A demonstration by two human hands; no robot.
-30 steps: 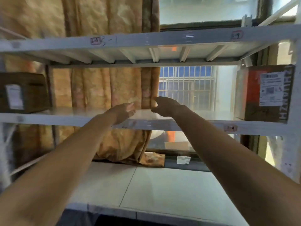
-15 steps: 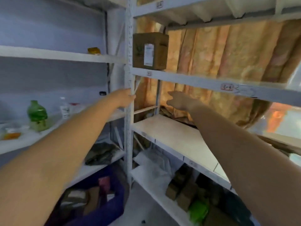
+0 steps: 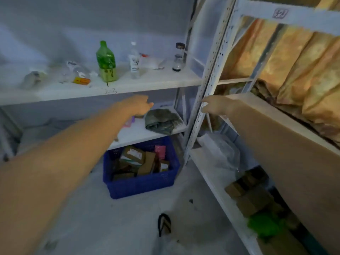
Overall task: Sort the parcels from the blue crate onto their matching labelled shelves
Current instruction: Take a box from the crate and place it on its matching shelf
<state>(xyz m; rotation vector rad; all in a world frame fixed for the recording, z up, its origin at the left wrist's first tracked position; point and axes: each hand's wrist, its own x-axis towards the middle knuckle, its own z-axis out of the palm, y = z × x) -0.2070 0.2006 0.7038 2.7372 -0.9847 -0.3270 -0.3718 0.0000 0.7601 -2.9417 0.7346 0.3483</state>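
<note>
I see both hands stretched forward, holding nothing: left hand (image 3: 138, 105) fingers loosely curled together, right hand (image 3: 219, 106) fingers spread slightly apart. Below and between the fingertips, the blue plastic crate (image 3: 140, 183) sits on the floor, brown cardboard parcels (image 3: 139, 161) inside.

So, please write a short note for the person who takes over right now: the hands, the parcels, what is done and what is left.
Left hand: empty, fingers loosely curled, stretched out over the lower left shelf.
Right hand: empty, open, beside the perforated upright post.
Blue crate: on the floor under the left shelves, with several cardboard parcels and a pink packet inside.
Done: cannot tell from this view which parcels are already shelved.
Left: neither hand holds a parcel, so probably take the next one from the crate, read its label and find the matching shelf label.
</note>
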